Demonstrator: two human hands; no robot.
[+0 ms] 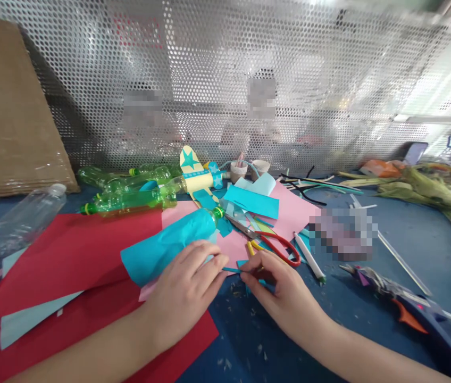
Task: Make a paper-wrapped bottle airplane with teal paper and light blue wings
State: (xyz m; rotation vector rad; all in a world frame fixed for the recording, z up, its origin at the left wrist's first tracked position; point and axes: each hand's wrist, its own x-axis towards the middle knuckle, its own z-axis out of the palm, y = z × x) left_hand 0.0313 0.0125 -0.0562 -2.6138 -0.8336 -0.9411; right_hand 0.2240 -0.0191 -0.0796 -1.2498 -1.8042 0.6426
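Observation:
My left hand (188,287) rests with curled fingers on the lower end of a green bottle wrapped in turquoise paper (169,242), fingertips pinching a thin turquoise paper strip (231,270). My right hand (277,290) pinches the other end of that strip just in front of the red-handled scissors (267,236). Both hands meet over the blue tabletop (409,234), next to a pink sheet (293,210) and a large red sheet (77,250).
Several green bottles (130,197) and a bottle aeroplane model (197,178) lie behind. A clear bottle (22,218) sits left, cardboard (10,106) leans at far left. A glue gun (404,308), a white pen (309,258), corn husks (436,191) and paper cups (239,170) are to the right. Perforated metal screen (229,69) backs the table.

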